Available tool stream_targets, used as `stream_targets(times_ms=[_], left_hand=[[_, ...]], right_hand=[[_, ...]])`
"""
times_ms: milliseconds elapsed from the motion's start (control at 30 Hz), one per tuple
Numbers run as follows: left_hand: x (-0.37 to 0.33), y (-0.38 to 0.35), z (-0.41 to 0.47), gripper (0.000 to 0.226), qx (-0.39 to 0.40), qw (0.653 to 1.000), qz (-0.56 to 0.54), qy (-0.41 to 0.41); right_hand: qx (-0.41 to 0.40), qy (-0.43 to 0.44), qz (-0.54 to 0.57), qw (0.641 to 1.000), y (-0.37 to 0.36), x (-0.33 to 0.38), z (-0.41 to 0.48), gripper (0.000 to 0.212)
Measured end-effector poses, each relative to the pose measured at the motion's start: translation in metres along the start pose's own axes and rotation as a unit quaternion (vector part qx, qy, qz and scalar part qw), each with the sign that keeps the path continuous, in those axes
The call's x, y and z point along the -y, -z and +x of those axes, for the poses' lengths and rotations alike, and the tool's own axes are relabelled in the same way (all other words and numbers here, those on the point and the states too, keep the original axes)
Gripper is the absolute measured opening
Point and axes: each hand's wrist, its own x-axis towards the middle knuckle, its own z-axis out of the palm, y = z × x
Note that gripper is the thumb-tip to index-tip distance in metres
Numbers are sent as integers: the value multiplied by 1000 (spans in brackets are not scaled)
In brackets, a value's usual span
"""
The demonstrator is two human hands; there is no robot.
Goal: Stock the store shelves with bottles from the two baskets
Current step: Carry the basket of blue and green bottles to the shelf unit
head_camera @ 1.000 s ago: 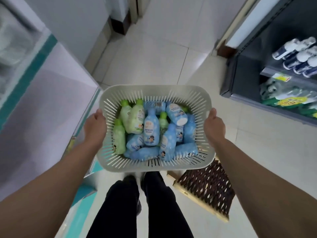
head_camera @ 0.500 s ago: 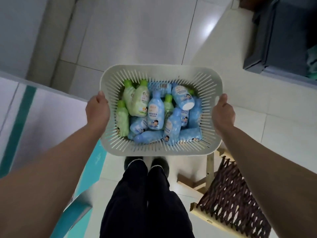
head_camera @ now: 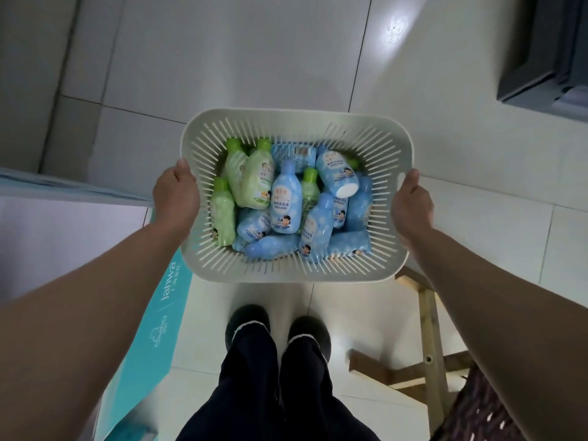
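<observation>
Two hands: both closed on the basket, one per short side, arms out straight.
Legs: dark trousers (head_camera: 276, 383), dark shoes (head_camera: 247, 323) on the tile floor (head_camera: 222, 58), straight below the basket.
Box: teal carton (head_camera: 159, 329) at near left, touching nothing held.
Stool: wooden frame with dark woven seat (head_camera: 483, 409) at near right, under the right forearm.
Left hand (head_camera: 176, 194): thumb over the rim, fingers hidden under the side wall.
Right hand (head_camera: 413, 206): same grip on the opposite side, thumb on the rim.
Basket (head_camera: 286, 117): off-white, slotted walls, held level in the air over the floor.
Blue bottles (head_camera: 285, 202): most of the load, lying jumbled, one with its white base facing up.
Green bottles (head_camera: 254, 179): fewer, on the left half, caps pointing away.
Shelf (head_camera: 547, 49): dark unit at far right corner, well apart from the basket; contents can't be made out.
</observation>
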Motion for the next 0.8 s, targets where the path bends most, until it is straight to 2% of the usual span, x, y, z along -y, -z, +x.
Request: stream_targets(times_ms=[400, 533, 633, 700, 800], left_hand=[[22, -19, 14, 57, 4, 999, 45, 16], [11, -11, 6, 42, 67, 989, 129, 18], [0, 6, -9, 55, 145, 964, 224, -13], [-8, 23, -24, 62, 172, 923, 337, -75], [-26, 51, -56, 49, 177, 868, 432, -168]], right_hand=[[-8, 9, -49, 999, -26, -10, 23, 67], [40, 16, -107, 993, -19, -6, 19, 55], [77, 57, -190, 977, -4, -8, 2, 40], [88, 98, -259, 957, 11, -7, -16, 38], [123, 154, -336, 921, 40, 3, -50, 39]])
